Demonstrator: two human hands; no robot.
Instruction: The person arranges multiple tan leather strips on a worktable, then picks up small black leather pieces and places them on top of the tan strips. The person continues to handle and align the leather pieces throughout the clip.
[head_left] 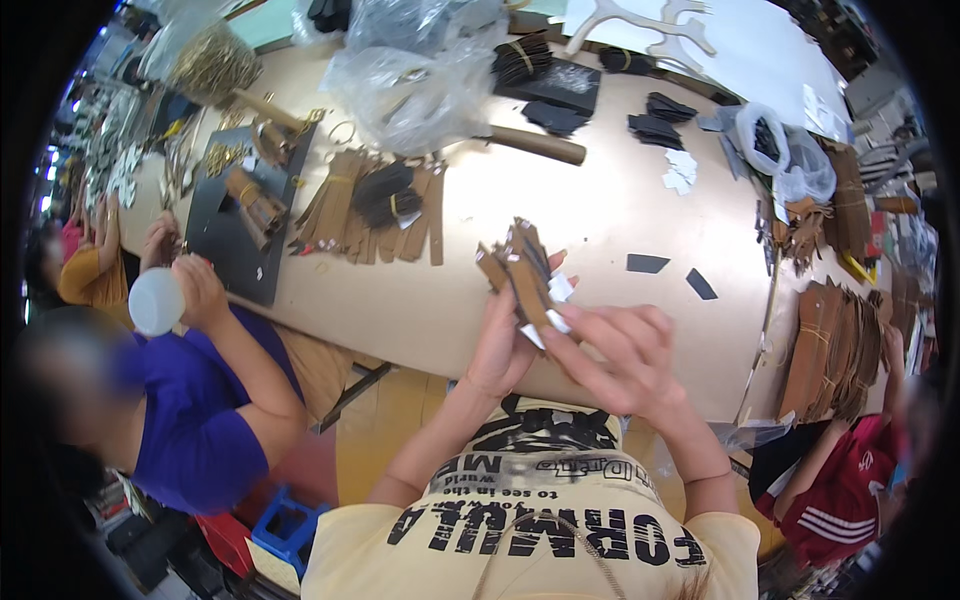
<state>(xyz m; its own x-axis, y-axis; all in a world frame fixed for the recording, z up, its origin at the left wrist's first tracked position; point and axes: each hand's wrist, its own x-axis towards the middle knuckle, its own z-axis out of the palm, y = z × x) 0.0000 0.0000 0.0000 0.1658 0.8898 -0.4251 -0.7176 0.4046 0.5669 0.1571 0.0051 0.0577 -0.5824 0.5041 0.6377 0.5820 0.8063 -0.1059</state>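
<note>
A small bundle of brown leather strips point(527, 282) with white paper tags sits in my left hand point(497, 345), whose fingers are wrapped round it from below. My right hand point(625, 355) pinches a white tag point(557, 321) at the bundle's near end, thumb and forefinger together. Both hands are just over the table's near edge. To the right of the bundle, two dark four-sided pieces point(648, 263) lie flat on the tabletop.
Leather strips point(340, 205) with a black bundle point(386, 195) lie left. A wooden mallet handle point(535, 144) and plastic bags point(410, 95) are beyond. Tied brown strips point(830, 345) lie right. A co-worker in purple point(205, 410) sits left holding a white bottle point(157, 301); another in red sits right.
</note>
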